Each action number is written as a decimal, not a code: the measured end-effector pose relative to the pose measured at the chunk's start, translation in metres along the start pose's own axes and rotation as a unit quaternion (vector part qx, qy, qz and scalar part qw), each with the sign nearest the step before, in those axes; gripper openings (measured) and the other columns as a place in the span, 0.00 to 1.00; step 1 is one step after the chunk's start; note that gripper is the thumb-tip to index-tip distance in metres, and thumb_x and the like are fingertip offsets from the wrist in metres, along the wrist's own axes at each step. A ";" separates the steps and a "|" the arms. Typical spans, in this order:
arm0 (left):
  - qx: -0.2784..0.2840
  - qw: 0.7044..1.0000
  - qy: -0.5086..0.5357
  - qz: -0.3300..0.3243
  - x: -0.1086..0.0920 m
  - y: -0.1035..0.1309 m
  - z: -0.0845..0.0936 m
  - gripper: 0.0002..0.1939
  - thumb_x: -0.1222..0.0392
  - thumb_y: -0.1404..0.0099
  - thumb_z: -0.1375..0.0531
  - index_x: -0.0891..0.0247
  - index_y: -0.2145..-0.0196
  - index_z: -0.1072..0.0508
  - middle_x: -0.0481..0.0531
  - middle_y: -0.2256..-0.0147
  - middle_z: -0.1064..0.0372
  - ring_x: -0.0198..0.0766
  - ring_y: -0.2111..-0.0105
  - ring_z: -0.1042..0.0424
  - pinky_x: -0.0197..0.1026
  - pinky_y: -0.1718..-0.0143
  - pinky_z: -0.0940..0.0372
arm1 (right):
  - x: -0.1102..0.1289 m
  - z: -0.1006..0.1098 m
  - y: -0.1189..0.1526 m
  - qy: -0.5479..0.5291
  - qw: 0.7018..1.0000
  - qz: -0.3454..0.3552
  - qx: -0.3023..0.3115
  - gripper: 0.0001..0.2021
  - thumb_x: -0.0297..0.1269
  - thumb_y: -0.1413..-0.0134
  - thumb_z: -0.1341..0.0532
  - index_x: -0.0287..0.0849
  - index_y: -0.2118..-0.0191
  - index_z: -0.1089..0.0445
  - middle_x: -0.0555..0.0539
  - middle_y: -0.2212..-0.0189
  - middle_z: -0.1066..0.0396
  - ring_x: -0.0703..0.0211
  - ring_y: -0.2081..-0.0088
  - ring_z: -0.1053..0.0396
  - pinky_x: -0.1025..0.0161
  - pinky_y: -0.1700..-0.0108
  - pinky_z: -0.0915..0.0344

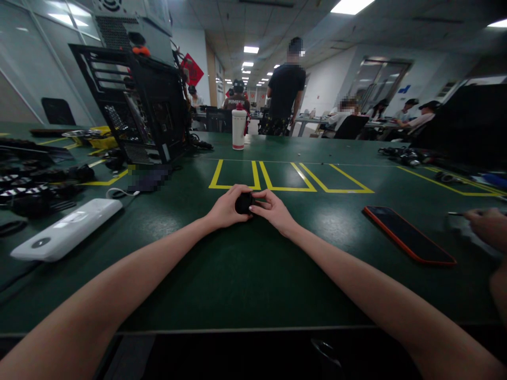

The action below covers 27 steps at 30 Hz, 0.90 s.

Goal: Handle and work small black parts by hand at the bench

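My left hand [229,207] and right hand [274,212] both grasp a small round black part [243,202] over the green tabletop [253,285], just this side of yellow tape outlines [291,189]. Beyond a white tumbler [238,128], a person in black [285,87] stands under lit ceiling panels [351,6].

1. An object [244,202] was held between the left hand [228,208] and the right hand [274,210], over the middle of the table [253,285].
2. Just beyond the hands, three taped outlines [293,189] were set side by side.
3. A bottle [238,129] was stood behind them.
4. A computer case [156,113] was placed far left, with loose parts [34,203] spread to its left and nearer.
5. Near left, a device [73,228] was laid.
6. A phone [410,235] was laid between the right hand and another person's hand [490,228], at right.
7. Behind the table, a standing person [285,89] was seen.
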<state>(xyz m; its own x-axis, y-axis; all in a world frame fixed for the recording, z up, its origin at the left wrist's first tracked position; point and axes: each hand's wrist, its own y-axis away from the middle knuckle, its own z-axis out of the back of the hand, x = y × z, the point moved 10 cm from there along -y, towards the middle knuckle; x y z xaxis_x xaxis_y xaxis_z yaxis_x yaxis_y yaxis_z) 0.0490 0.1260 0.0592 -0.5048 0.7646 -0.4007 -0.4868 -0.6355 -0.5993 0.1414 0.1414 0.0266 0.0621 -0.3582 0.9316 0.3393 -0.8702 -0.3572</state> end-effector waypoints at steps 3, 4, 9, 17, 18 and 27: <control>0.001 1.000 -0.001 -0.001 0.000 0.000 0.000 0.31 0.61 0.54 0.37 0.58 0.53 0.43 0.52 0.54 0.41 0.43 0.52 0.39 0.47 0.52 0.41 | 0.001 0.002 -0.001 0.000 1.000 0.010 -0.015 0.11 0.36 0.58 0.38 0.43 0.66 0.36 0.49 0.61 0.34 0.60 0.59 0.33 0.56 0.52 0.37; 0.001 1.000 -0.001 -0.001 0.000 0.000 0.000 0.31 0.61 0.54 0.37 0.58 0.53 0.43 0.52 0.54 0.42 0.43 0.52 0.39 0.47 0.52 0.41 | 0.001 0.003 -0.002 0.004 1.000 0.014 -0.019 0.10 0.36 0.58 0.38 0.43 0.66 0.36 0.49 0.62 0.34 0.60 0.59 0.33 0.56 0.52 0.37; -0.001 1.000 0.001 0.002 0.001 0.000 0.000 0.31 0.61 0.54 0.37 0.57 0.53 0.43 0.52 0.54 0.42 0.43 0.53 0.39 0.48 0.53 0.40 | -0.004 0.005 -0.003 0.018 1.000 -0.001 -0.020 0.15 0.34 0.57 0.38 0.44 0.60 0.37 0.48 0.59 0.34 0.59 0.56 0.34 0.54 0.49 0.40; -0.002 1.000 -0.002 -0.006 -0.001 0.000 0.000 0.31 0.62 0.54 0.37 0.58 0.53 0.44 0.52 0.54 0.42 0.43 0.52 0.39 0.47 0.53 0.40 | -0.005 0.001 -0.001 -0.017 1.000 -0.017 -0.002 0.16 0.32 0.61 0.36 0.43 0.62 0.37 0.49 0.58 0.35 0.60 0.57 0.33 0.56 0.50 0.39; -0.001 1.000 -0.001 -0.005 -0.001 0.000 0.000 0.31 0.62 0.54 0.37 0.57 0.53 0.44 0.52 0.54 0.42 0.43 0.53 0.39 0.47 0.53 0.40 | -0.005 0.002 -0.002 -0.017 1.000 -0.018 -0.007 0.15 0.33 0.60 0.36 0.43 0.63 0.37 0.49 0.59 0.34 0.61 0.58 0.33 0.56 0.50 0.39; 0.005 1.000 -0.002 0.004 0.000 0.000 -0.001 0.31 0.61 0.55 0.37 0.57 0.53 0.44 0.52 0.54 0.42 0.44 0.53 0.38 0.49 0.53 0.40 | -0.006 0.007 -0.004 0.008 0.999 -0.027 -0.030 0.15 0.36 0.59 0.37 0.43 0.61 0.35 0.48 0.62 0.33 0.60 0.59 0.34 0.55 0.51 0.39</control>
<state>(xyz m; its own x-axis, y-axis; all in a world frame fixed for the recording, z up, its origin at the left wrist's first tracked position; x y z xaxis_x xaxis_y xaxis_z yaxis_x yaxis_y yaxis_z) 0.0497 0.1262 0.0585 -0.5111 0.7596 -0.4022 -0.4902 -0.6420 -0.5895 0.1465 0.1498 0.0233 0.0297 -0.3151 0.9486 0.2853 -0.9069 -0.3102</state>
